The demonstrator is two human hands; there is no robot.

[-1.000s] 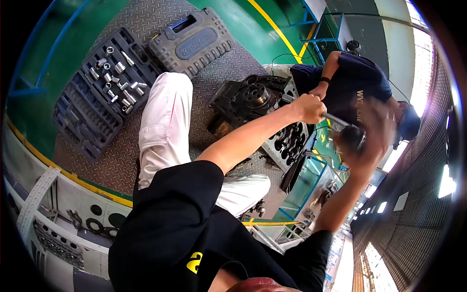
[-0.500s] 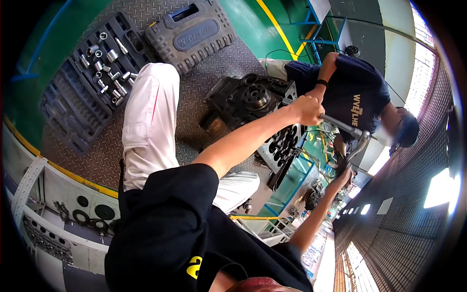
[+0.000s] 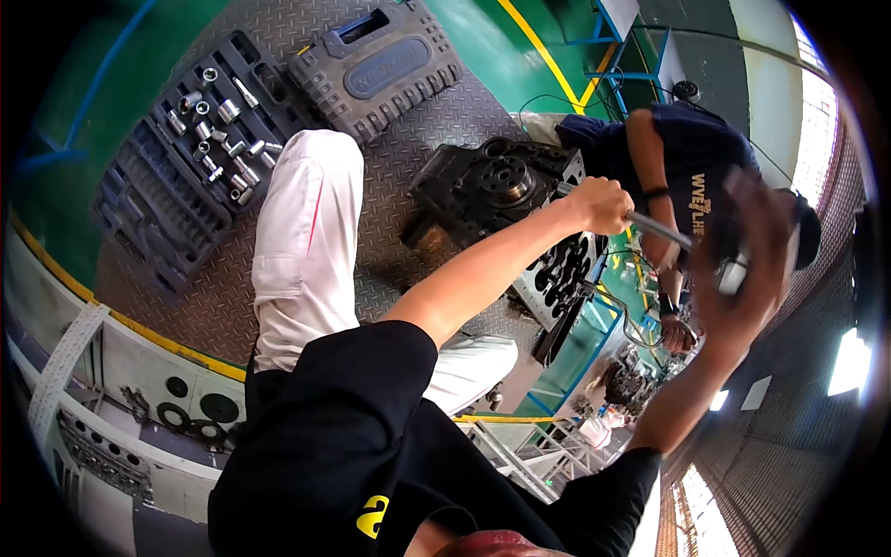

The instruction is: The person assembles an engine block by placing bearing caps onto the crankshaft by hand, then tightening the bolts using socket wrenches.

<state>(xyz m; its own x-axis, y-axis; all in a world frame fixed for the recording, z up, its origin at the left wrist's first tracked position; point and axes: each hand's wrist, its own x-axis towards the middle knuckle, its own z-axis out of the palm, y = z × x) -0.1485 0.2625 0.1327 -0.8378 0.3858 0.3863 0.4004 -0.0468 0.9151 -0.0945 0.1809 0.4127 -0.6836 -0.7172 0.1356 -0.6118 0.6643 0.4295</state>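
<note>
My left hand (image 3: 601, 206) is closed round a steel bar (image 3: 661, 229), which shows on both sides of the fist. The bar passes above an engine block (image 3: 492, 181), a dark metal casting with a round hub on its face. My right hand (image 3: 747, 255) is raised by the bar's far end, its fingers spread and blurred by motion. Whether it touches the bar I cannot make out. Facing me, a co-worker (image 3: 691, 148) in a dark T-shirt leans in beyond the block, one hand (image 3: 679, 334) low on the right by a thin curved metal rod.
The block stands on a tread-plate platform (image 3: 390, 200). To the left lies an unfolded tool case (image 3: 162, 209) with several loose chrome sockets (image 3: 228, 111). A closed grey case (image 3: 376, 70) lies beside it. White-railed shelving (image 3: 148, 343) holds metal parts along the lower left.
My right hand has risen from low on the bent metal piece to beside the bar's far end. My left hand keeps its grip. The co-worker's hand now shows lower right. The view has shifted slightly.
</note>
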